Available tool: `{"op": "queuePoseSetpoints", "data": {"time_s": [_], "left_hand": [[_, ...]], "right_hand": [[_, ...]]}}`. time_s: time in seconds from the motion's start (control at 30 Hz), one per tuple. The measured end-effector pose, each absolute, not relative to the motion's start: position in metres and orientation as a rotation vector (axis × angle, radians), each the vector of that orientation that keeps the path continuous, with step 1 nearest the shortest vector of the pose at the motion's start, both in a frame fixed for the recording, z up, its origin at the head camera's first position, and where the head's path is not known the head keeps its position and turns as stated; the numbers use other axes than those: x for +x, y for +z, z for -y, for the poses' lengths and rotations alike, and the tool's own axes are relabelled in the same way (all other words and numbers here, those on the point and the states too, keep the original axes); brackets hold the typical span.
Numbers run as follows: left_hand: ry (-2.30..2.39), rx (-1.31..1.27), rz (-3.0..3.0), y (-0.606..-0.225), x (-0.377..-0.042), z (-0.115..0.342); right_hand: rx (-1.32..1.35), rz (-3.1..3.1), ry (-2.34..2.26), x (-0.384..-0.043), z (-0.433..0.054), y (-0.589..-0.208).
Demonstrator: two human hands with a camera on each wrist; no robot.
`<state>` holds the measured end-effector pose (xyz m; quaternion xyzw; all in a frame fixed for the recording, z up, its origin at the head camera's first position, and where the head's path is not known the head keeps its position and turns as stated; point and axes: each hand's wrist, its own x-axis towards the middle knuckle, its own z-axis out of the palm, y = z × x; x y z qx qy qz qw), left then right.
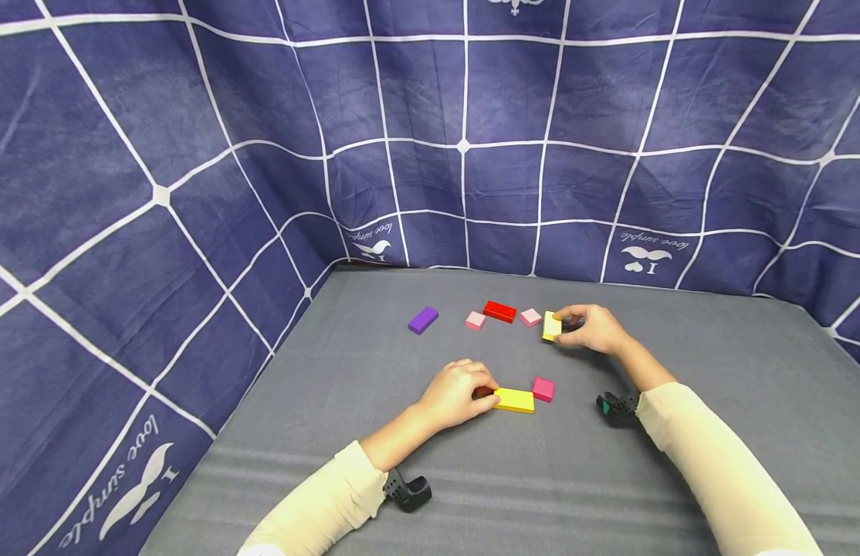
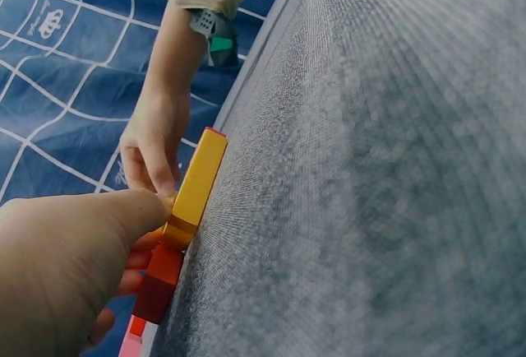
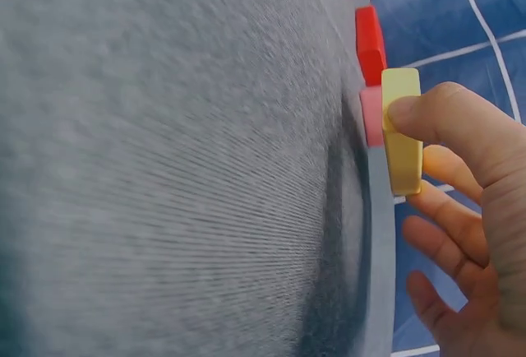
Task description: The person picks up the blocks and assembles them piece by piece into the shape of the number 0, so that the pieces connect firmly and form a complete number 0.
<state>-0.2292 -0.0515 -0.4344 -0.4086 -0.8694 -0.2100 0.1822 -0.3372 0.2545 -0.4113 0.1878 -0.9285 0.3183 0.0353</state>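
My left hand [image 1: 458,395] pinches the near end of a flat yellow block [image 1: 516,400] between thumb and fingers. Close by its fingers in the left wrist view is a red block [image 2: 160,281], mostly covered by the hand in the head view. A magenta block [image 1: 543,388] lies at the yellow block's right end. Farther back, my right hand [image 1: 591,330] pinches a pale yellow block [image 1: 551,326] between thumb and fingertips. The right wrist view shows the thumb on this pale yellow block [image 3: 403,159], the other fingers spread behind it.
At the back of the grey table [image 1: 347,371] lie a purple block [image 1: 423,320], a pink block [image 1: 475,320], a red block [image 1: 499,311] and another pink block [image 1: 530,317]. A blue curtain with white lines [image 1: 430,177] borders the table's back and left.
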Motion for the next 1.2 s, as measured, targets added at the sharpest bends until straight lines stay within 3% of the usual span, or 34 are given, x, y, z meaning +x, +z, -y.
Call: {"op": "queuePoseSetpoints", "data": {"time_s": [0.7,1.2], "left_hand": [[-0.601,-1.143,2.459,-0.433,-0.229,0.051],[-0.596,-1.145,2.451,-0.433,-0.228,0.051]], "right_hand": [[0.83,2.746,1.04,-0.3,-0.24,-0.421],[0.844,2.745,1.044,-0.285,-0.239,-0.425]]}}
